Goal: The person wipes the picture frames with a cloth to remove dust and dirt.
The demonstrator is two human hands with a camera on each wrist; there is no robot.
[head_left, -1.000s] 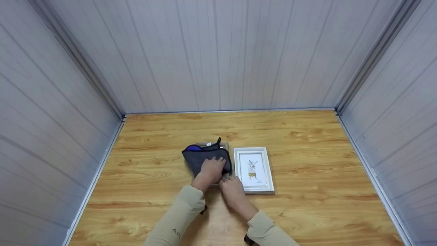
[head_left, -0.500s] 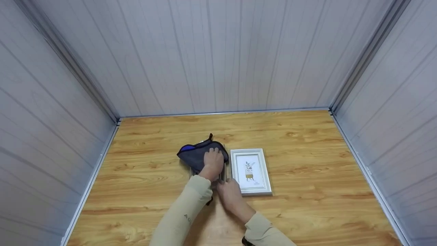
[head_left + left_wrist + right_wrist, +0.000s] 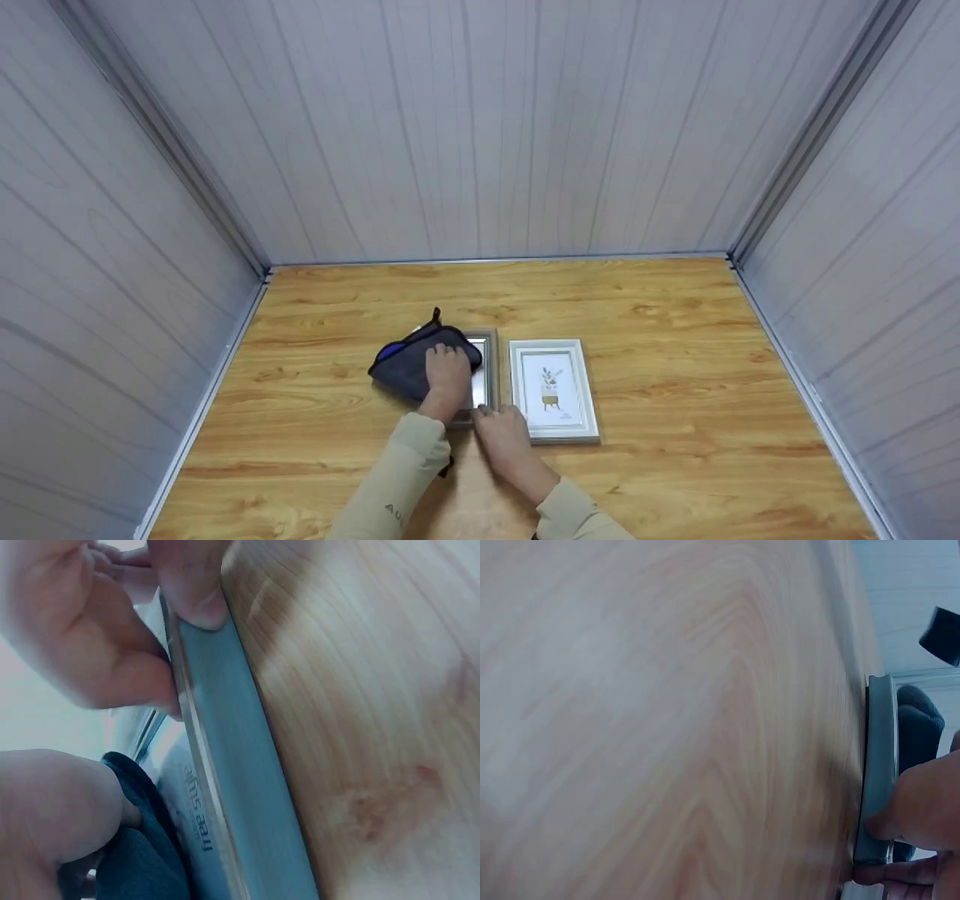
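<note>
In the head view a dark grey cleaning cloth [image 3: 397, 373], with black edging, a hanging loop and a blue underside, lies folded across a grey-brown picture frame [image 3: 491, 369]. My left hand [image 3: 448, 377] holds the cloth against the glass from above. Its thumb [image 3: 56, 799] and the bunched cloth show at the lower left of the left wrist view, beside printed lettering. At the frame's near right corner, my right hand [image 3: 504, 436] pinches the edge, its thumb on the outer side. The cloth hides the frame's left part.
A white picture frame [image 3: 589, 397] with a plant print lies flat just right of the grey one. Wood-grain tabletop [image 3: 675, 360] surrounds both. Panelled walls [image 3: 495, 135] stand at the back and on both sides.
My left hand has slid the cloth leftward over the grey frame, baring its right side and some glass. The right hand keeps its hold at the near corner.
</note>
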